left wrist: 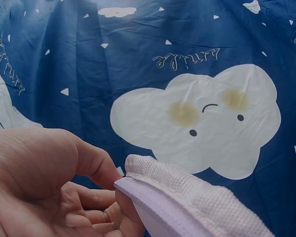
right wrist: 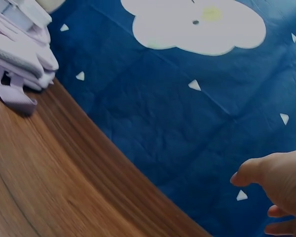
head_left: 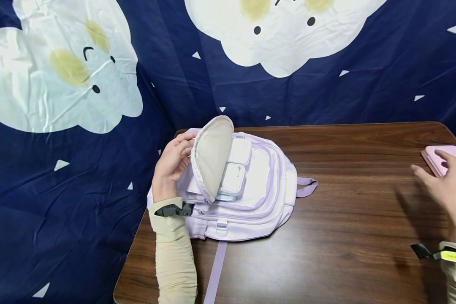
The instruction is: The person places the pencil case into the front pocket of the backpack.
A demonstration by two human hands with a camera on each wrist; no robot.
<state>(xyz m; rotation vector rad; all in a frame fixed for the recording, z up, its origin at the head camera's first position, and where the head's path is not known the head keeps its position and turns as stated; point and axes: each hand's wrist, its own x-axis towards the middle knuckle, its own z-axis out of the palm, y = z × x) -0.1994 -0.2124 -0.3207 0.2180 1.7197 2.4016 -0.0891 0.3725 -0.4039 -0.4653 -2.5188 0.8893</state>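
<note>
A white and lilac backpack [head_left: 281, 202] lies on the table with its front pocket flap [head_left: 214, 156] lifted, showing the beige lining. My left hand [head_left: 172, 162] pinches the edge of that flap between thumb and fingers; the left wrist view shows the pinched piped edge [left wrist: 187, 197] close up. White rounded boxes [head_left: 232, 178] sit in the pocket mouth beside the flap. Far to the right, my right hand [head_left: 450, 185] hovers with spread fingers beside a flat pink rounded item [head_left: 438, 157] with layered edges. In the right wrist view this hand [right wrist: 286, 182] holds nothing visible.
The brown wooden table [head_left: 349, 219] stands against a dark blue cloth [head_left: 243, 93] with cloud prints. A lilac strap [head_left: 215, 274] runs from the backpack toward the near edge, and a loop [head_left: 307, 188] sticks out at its right.
</note>
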